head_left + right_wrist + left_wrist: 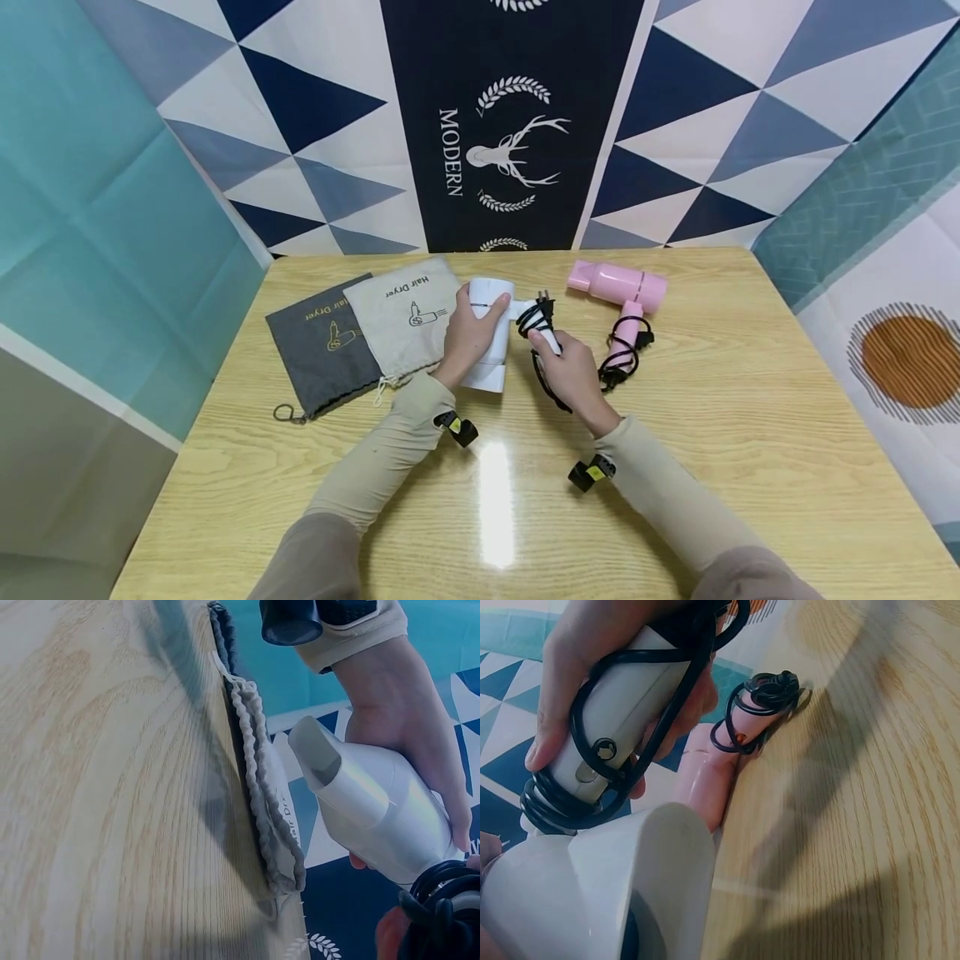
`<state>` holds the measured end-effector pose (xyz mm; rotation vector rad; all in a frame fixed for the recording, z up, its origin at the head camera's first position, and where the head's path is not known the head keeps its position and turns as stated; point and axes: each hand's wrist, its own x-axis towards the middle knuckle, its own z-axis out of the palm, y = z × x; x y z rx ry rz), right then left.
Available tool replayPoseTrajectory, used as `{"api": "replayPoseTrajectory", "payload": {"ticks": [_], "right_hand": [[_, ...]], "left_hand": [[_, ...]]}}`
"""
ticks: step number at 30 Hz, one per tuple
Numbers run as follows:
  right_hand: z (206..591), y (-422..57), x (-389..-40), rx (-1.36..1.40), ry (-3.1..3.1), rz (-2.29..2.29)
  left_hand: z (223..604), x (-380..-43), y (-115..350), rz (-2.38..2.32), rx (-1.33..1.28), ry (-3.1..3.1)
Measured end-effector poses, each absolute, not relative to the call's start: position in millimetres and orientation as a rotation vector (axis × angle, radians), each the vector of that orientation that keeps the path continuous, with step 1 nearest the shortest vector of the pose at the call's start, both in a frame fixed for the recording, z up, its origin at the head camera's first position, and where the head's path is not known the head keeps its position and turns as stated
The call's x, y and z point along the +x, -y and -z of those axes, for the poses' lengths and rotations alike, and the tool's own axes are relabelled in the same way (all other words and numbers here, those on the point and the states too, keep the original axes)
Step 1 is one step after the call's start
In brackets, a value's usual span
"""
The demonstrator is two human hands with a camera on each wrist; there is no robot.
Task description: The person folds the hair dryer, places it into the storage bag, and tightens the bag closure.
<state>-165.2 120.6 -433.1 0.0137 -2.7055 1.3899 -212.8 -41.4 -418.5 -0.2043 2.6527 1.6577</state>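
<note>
A white hair dryer is held between both hands above the table. My left hand grips its barrel, with the thumb across the top. The handle, wound with black cord, is in the grip of my right hand; the plug sticks out at the far side. In the right wrist view the flat nozzle points back toward my arms. To the right lies a pink hair dryer, its handle also wrapped in black cord.
Left of the hands lie a light drawstring bag and, partly beneath it, a dark grey drawstring bag, both printed "Hair Dryer". They rest on the wooden table. A patterned cloth backdrop stands behind the far edge.
</note>
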Motion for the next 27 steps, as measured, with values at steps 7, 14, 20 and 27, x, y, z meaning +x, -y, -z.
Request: {"api": "replayPoseTrajectory", "payload": {"ticks": [7, 14, 20, 27], "right_hand": [[432.3, -117.4, -166.7, 0.007, 2.701, -1.43], [433.7, -114.3, -167.0, -0.008, 2.663, -1.419], [436.0, -111.7, -166.9, -0.039, 2.637, -1.42], [433.7, -101.7, -169.2, -0.135, 2.435, -1.44]], "left_hand": [[417.1, -214.7, 41.6, -1.656, -0.239, -2.654], [415.5, -215.7, 40.5, -1.666, -0.27, -2.674], [413.9, -215.1, 36.8, -1.669, -0.31, -2.67], [405.9, -213.9, 19.7, -1.833, -0.361, -2.625]]}}
